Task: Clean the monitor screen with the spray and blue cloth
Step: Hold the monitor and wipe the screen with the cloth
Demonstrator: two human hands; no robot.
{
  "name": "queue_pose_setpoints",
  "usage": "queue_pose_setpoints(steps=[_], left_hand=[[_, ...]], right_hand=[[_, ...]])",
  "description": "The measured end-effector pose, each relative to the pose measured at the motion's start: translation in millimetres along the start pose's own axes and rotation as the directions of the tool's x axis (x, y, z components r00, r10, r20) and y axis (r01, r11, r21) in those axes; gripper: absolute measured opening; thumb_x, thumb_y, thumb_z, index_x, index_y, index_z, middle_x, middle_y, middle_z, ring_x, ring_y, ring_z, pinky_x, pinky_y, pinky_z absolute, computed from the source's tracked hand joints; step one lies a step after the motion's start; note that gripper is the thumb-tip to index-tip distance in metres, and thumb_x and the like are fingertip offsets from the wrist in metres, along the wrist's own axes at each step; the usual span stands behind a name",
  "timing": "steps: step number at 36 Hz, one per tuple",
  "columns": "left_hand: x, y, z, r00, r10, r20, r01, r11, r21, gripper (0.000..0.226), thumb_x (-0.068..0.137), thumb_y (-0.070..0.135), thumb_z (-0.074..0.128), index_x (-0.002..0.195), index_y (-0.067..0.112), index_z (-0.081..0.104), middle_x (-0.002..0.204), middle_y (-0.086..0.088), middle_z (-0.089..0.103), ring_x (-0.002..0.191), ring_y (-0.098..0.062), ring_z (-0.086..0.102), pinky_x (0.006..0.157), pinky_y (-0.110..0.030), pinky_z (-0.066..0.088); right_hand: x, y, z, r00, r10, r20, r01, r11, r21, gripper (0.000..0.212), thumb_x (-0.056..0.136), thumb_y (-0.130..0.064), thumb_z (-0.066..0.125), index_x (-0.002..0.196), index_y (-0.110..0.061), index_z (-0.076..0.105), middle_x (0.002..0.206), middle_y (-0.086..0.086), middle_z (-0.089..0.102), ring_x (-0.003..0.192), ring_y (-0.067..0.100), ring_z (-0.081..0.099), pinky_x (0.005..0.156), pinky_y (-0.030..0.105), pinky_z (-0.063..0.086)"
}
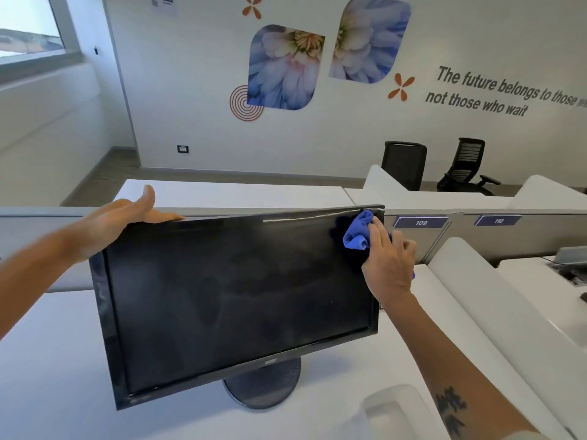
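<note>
On the white table (57, 360), a black monitor (235, 300) is stood on its round base (263, 389), with its dark screen turned up toward the camera and its whole frame seen slanted, the left end lower in view. At the screen's upper right corner a bunched blue cloth (357, 231) is pressed against the glass by the right hand (389, 262), whose fingers are curled loosely over the back of the cloth so that part of it is covered; a little blue is seen past the hand's far edge as well. The cloth seems to be held crumpled rather than flat so that a firm pad can be pushed into the corner where bezel and glass meet.

The left hand (127, 217) is laid open along the monitor's top left edge, thumb raised and fingers stretched flat on the bezel, with nothing grasped. This is judged to be a bracing hold, by which the panel is kept from tipping or swivelling under the wiping pressure.

Faint cloudy streaks are visible across the middle of the screen, so much wiping is judged to remain. No spray bottle can be seen.
</note>
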State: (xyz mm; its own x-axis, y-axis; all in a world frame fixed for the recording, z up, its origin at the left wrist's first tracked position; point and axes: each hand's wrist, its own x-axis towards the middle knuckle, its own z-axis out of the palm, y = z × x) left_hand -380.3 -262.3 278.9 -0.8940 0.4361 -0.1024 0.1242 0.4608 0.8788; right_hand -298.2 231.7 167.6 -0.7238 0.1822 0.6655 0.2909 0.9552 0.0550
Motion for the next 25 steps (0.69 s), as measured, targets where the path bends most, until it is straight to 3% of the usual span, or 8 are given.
queue_pose_setpoints(steps=[3, 6, 9, 13, 17, 20, 25], left_hand=[[1, -1, 0, 1.000, 0.005, 0.001, -0.005, 1.000, 0.014, 0.082, 0.081, 0.093, 0.022, 0.113, 0.046, 0.082, 0.122, 0.022, 0.076, 0.125, -0.011, 0.065, 0.116, -0.035, 0.040], [-1, 0, 1, 1.000, -0.004, 0.009, 0.004, 1.000, 0.008, 0.080, 0.079, 0.094, 0.021, 0.110, 0.050, 0.081, 0.120, 0.027, 0.075, 0.123, -0.011, 0.064, 0.111, -0.034, 0.043], [-2, -1, 0, 1.000, 0.000, -0.009, 0.000, 1.000, 0.002, 0.082, 0.077, 0.097, 0.022, 0.110, 0.050, 0.081, 0.119, 0.027, 0.075, 0.123, -0.008, 0.064, 0.106, -0.025, 0.042], [-1, -5, -2, 1.000, 0.004, 0.006, -0.004, 1.000, 0.008, 0.090, 0.075, 0.102, 0.023, 0.118, 0.046, 0.080, 0.127, 0.019, 0.075, 0.127, -0.014, 0.064, 0.113, -0.034, 0.042], [2, -6, -1, 1.000, 0.026, 0.001, -0.026, 1.000, 0.008, 0.089, 0.076, 0.102, 0.024, 0.117, 0.046, 0.080, 0.130, 0.025, 0.072, 0.129, -0.006, 0.061, 0.119, -0.035, 0.035], [1, -6, -1, 1.000, 0.027, 0.007, -0.027, 1.000, -0.008, 0.089, 0.072, 0.104, 0.026, 0.114, 0.048, 0.080, 0.129, 0.024, 0.073, 0.123, 0.001, 0.065, 0.116, -0.031, 0.036], [4, -12, -3, 1.000, 0.025, 0.000, -0.025, 1.000, -0.002, 0.090, 0.079, 0.101, 0.025, 0.121, 0.042, 0.079, 0.138, 0.018, 0.070, 0.137, -0.015, 0.058, 0.126, -0.043, 0.032]], right_hand=[[-10, -3, 2, 0.999, 0.026, 0.033, -0.026, 1.000, 0.001, 0.061, 0.085, -0.005, 0.073, 0.144, -0.008, 0.055, 0.127, 0.012, 0.069, 0.096, 0.029, 0.057, 0.081, 0.042, 0.042], [-25, -4, 7, 0.998, 0.001, 0.064, 0.000, 1.000, -0.026, 0.059, 0.087, -0.002, 0.067, 0.144, -0.002, 0.053, 0.125, 0.015, 0.068, 0.092, 0.030, 0.057, 0.079, 0.042, 0.043], [-45, -5, 14, 0.990, 0.025, 0.140, -0.017, 0.998, -0.057, 0.068, 0.084, -0.006, 0.073, 0.147, 0.001, 0.049, 0.115, 0.016, 0.068, 0.092, 0.031, 0.058, 0.080, 0.043, 0.049], [-74, -6, 21, 0.955, 0.086, 0.285, -0.070, 0.995, -0.067, 0.076, 0.084, -0.018, 0.081, 0.150, -0.001, 0.048, 0.124, 0.019, 0.067, 0.099, 0.034, 0.063, 0.088, 0.044, 0.056], [-98, -8, 21, 0.933, 0.111, 0.343, -0.092, 0.993, -0.073, 0.082, 0.075, -0.014, 0.088, 0.146, 0.003, 0.052, 0.122, 0.021, 0.069, 0.099, 0.037, 0.066, 0.089, 0.045, 0.057], [-115, -7, 23, 0.925, 0.102, 0.365, -0.086, 0.995, -0.060, 0.085, 0.065, -0.009, 0.092, 0.141, 0.007, 0.055, 0.112, 0.021, 0.070, 0.088, 0.035, 0.066, 0.079, 0.044, 0.057], [-143, -4, 28, 0.866, 0.139, 0.480, -0.160, 0.987, 0.002, 0.084, 0.074, -0.012, 0.090, 0.147, 0.004, 0.051, 0.121, 0.019, 0.068, 0.088, 0.029, 0.064, 0.077, 0.035, 0.056]])
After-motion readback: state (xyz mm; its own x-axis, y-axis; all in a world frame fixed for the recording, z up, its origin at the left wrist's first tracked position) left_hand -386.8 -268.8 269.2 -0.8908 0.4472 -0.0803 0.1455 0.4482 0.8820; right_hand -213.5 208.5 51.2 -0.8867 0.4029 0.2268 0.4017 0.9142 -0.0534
